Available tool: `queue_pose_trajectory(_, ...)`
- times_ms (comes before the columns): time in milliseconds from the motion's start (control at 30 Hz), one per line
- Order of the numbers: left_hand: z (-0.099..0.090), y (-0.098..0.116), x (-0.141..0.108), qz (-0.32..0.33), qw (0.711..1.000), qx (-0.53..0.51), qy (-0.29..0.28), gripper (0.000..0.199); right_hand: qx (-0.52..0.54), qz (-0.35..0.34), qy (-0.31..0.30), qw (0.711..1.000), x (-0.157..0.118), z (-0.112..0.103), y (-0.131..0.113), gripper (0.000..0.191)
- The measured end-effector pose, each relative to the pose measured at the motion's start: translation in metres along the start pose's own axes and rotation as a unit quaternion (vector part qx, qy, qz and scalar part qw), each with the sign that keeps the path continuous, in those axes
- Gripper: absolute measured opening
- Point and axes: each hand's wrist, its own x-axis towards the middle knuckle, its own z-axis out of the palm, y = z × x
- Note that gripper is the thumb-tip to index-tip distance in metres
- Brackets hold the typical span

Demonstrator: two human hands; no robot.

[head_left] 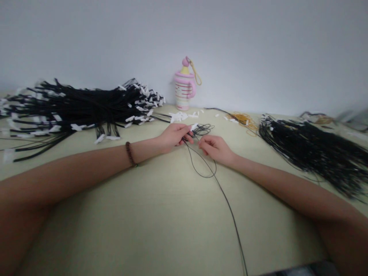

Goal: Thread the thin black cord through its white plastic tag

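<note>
Left of the pink cup (184, 86) that stands against the wall, a big heap of white-tagged black cords (83, 107) sprawls over the table (149, 214). Just in front of the cup, the left hand (172, 137) (a bead bracelet (130, 153) on its wrist) has its grip pinched shut on a thin black cord (206, 168) with a white tag. The right hand (216, 148) pinches the same cord, which loops below it. Right of the cup lie yellow rubber bands (243, 119), then a second black cord pile (313, 151).
</note>
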Motion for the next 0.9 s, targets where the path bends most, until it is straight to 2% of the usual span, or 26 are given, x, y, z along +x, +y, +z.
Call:
queue_pose_trajectory(367,0.0006,0.0013,-0.0002,-0.004,1.0,0.006,-0.007,0.024,-0.021,0.022,0.02,0.999,0.0002,-0.0016,-0.0023,0.024)
queue_pose_trajectory(733,0.0037,0.0009,-0.0023,0.008,1.0,0.01,0.004,0.025,-0.053,-0.024,0.029,0.998,-0.0024,-0.0007,-0.0037,0.021)
queue_pose_trajectory(900,0.0044,0.0004,-0.0026,0.017,1.0,0.014,-0.002,0.024,-0.059,-0.038,0.063,0.996,-0.005,-0.0026,-0.0066,0.024)
